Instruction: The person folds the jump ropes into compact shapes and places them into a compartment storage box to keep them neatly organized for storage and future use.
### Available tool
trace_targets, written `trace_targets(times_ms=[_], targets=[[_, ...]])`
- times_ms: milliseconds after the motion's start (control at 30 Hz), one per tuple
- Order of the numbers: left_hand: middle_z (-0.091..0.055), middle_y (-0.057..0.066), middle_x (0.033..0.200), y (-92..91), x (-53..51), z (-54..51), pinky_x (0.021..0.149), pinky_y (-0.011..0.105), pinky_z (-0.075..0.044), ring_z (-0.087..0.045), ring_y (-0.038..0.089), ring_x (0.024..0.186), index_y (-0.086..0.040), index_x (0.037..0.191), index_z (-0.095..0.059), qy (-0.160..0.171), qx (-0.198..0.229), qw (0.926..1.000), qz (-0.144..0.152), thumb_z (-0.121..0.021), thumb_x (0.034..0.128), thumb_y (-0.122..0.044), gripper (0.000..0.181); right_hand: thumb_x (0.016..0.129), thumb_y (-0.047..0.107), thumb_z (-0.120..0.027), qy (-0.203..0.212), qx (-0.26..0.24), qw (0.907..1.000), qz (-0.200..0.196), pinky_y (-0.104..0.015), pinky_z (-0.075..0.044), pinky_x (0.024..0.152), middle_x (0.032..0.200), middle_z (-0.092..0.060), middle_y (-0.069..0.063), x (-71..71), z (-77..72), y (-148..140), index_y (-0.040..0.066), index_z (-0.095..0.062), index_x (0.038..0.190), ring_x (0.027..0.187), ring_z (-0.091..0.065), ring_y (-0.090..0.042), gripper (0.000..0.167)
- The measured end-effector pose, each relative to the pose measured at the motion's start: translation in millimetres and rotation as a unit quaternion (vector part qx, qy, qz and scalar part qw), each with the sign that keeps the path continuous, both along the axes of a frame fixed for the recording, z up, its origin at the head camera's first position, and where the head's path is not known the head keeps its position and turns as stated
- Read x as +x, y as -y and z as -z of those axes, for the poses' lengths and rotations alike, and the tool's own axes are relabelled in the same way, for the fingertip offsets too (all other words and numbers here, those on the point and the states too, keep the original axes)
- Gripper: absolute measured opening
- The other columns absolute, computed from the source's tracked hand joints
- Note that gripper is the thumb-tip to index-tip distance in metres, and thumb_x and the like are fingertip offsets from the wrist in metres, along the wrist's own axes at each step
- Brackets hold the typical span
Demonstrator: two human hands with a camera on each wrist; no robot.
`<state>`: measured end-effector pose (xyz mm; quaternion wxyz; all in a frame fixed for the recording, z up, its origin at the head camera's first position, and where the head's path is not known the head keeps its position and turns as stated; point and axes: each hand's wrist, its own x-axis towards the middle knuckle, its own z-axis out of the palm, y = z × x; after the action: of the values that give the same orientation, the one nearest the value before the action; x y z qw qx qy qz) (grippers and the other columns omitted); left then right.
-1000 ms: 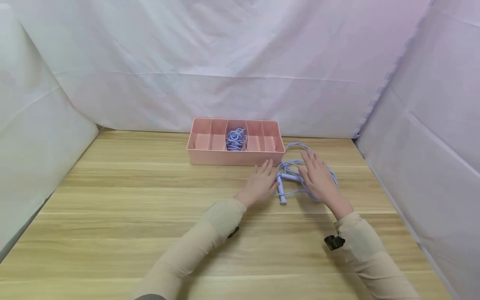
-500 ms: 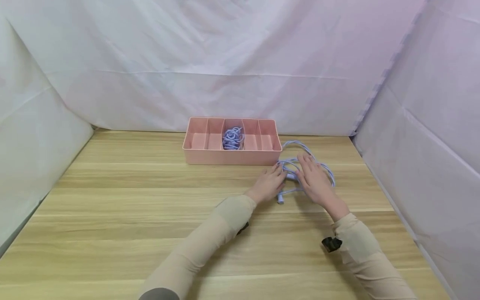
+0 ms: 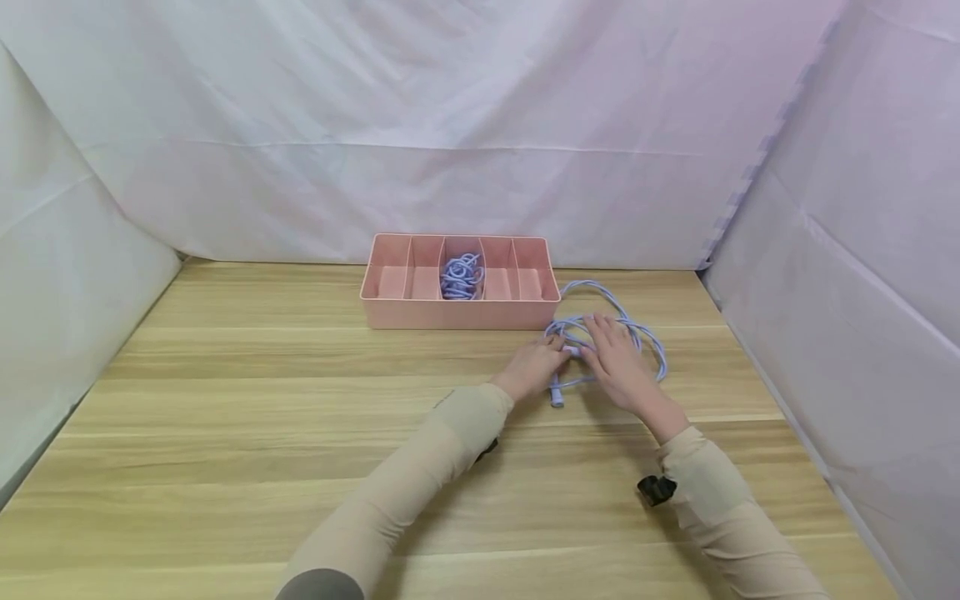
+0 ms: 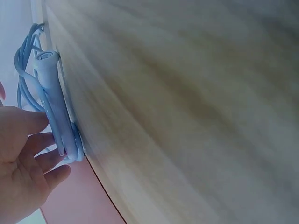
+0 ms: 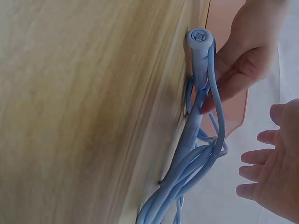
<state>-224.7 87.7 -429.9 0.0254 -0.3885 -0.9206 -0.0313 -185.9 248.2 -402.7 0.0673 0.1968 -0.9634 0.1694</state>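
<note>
A light blue jump rope lies in loose coils on the table, right of the pink box. One handle points toward the person; a second handle lies crosswise to it. My left hand pinches the near handle, thumb and fingers bent about it with cord between. Over the coils hovers my right hand, its fingers spread and fairly straight; in the right wrist view the right hand stands apart from the cord, holding nothing.
The long pink box stands at the back, divided into several compartments. A second bundle of blue cord fills its middle compartment. White cloth hangs behind and at both sides of the wooden table.
My left hand has moved right onto the near handle and its fingers have closed in. The right hand has shifted slightly left and stays spread. The view has turned a little.
</note>
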Motion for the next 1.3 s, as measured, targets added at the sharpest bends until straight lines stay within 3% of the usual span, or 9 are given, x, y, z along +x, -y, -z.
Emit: trace_targets(times_ms=[167, 300, 567, 700, 833, 967, 1067, 1200, 1300], targets=[[-0.050, 0.008, 0.130, 3.2, 0.1, 0.6, 0.099, 0.031, -0.040, -0.048, 0.021, 0.119, -0.013, 0.121, -0.057, -0.008, -0.008, 0.9999, 0.007, -0.055, 0.0876, -0.007, 0.034, 0.098, 0.021, -0.035, 0.008, -0.001, 1.0000, -0.001, -0.058, -0.013, 0.106, 0.140, -0.024, -0.031, 0.1, 2.6, 0, -0.006, -0.025, 0.138, 0.130, -0.017, -0.046, 0.049], [-0.056, 0.004, 0.122, 8.4, 1.7, -1.1, 0.096, 0.029, -0.042, -0.053, 0.019, 0.111, -0.014, 0.110, -0.064, -0.027, -0.014, 0.9994, 0.014, -0.058, 0.0841, -0.006, 0.028, 0.098, 0.020, -0.035, 0.012, -0.002, 0.9999, -0.008, -0.057, -0.013, 0.107, 0.140, -0.024, -0.032, -0.1, 4.6, 2, -0.006, -0.026, 0.138, 0.130, -0.019, -0.047, 0.049], [-0.066, -0.002, 0.091, 25.7, 10.5, -10.7, 0.074, 0.023, -0.050, -0.060, 0.013, 0.082, -0.014, 0.088, -0.066, -0.051, -0.034, 0.9980, 0.011, -0.064, 0.0776, -0.007, 0.013, 0.097, 0.017, -0.038, 0.015, -0.015, 0.9996, -0.021, -0.057, -0.014, 0.107, 0.139, -0.025, -0.033, 0.2, 7.7, 4, -0.008, -0.027, 0.136, 0.129, -0.020, -0.047, 0.048], [-0.067, -0.002, 0.082, 34.6, 14.3, -13.1, 0.066, 0.024, -0.051, -0.061, 0.013, 0.074, -0.014, 0.081, -0.066, -0.056, -0.023, 0.9981, 0.006, -0.066, 0.0747, -0.006, 0.011, 0.097, 0.017, -0.038, 0.020, -0.015, 0.9993, -0.027, -0.057, -0.015, 0.107, 0.139, -0.026, -0.033, 1.2, 9.9, 5, -0.007, -0.028, 0.136, 0.129, -0.020, -0.046, 0.048], [-0.066, -0.003, 0.079, 38.4, 18.5, -17.5, 0.060, 0.022, -0.051, -0.060, 0.012, 0.069, -0.015, 0.081, -0.068, -0.063, -0.047, 0.9969, -0.007, -0.068, 0.0724, -0.005, 0.013, 0.097, 0.017, -0.038, 0.026, -0.013, 0.9992, -0.026, -0.056, -0.016, 0.107, 0.139, -0.025, -0.032, 2.3, 10.7, 7, -0.007, -0.029, 0.136, 0.130, -0.019, -0.045, 0.047], [-0.066, -0.003, 0.091, 35.1, 20.4, -22.0, 0.063, 0.021, -0.051, -0.061, 0.012, 0.076, -0.016, 0.095, -0.066, -0.058, -0.091, 0.9941, -0.007, -0.069, 0.0738, -0.008, 0.023, 0.097, 0.018, -0.038, 0.028, -0.010, 0.9993, -0.023, -0.055, -0.016, 0.107, 0.140, -0.025, -0.031, 3.1, 9.9, 6, -0.007, -0.028, 0.137, 0.131, -0.019, -0.044, 0.047], [-0.062, 0.002, 0.113, 31.9, 20.3, -23.3, 0.079, 0.025, -0.051, -0.061, 0.016, 0.095, -0.014, 0.110, -0.062, -0.043, -0.095, 0.9944, 0.017, -0.068, 0.0763, -0.009, 0.035, 0.097, 0.019, -0.037, 0.031, -0.009, 0.9992, -0.023, -0.055, -0.015, 0.107, 0.140, -0.024, -0.031, 3.6, 9.0, 6, -0.007, -0.028, 0.137, 0.131, -0.018, -0.044, 0.048], [-0.043, 0.010, 0.136, 28.4, 18.7, -21.9, 0.101, 0.036, -0.038, -0.046, 0.026, 0.121, -0.015, 0.130, -0.048, 0.015, -0.086, 0.9951, 0.046, -0.068, 0.0782, -0.014, 0.056, 0.097, 0.019, -0.038, 0.036, -0.012, 0.9990, -0.024, -0.054, -0.014, 0.108, 0.140, -0.024, -0.031, 4.5, 7.6, 9, -0.007, -0.027, 0.137, 0.131, -0.018, -0.043, 0.049], [-0.033, 0.013, 0.142, 26.6, 17.4, -20.7, 0.106, 0.039, -0.031, -0.037, 0.029, 0.127, -0.017, 0.137, -0.039, 0.066, -0.092, 0.9926, 0.045, -0.069, 0.0771, -0.022, 0.068, 0.097, 0.019, -0.039, 0.036, -0.017, 0.9989, -0.026, -0.054, -0.014, 0.108, 0.140, -0.024, -0.031, 5.1, 5.9, 11, -0.006, -0.028, 0.137, 0.131, -0.019, -0.043, 0.048]])
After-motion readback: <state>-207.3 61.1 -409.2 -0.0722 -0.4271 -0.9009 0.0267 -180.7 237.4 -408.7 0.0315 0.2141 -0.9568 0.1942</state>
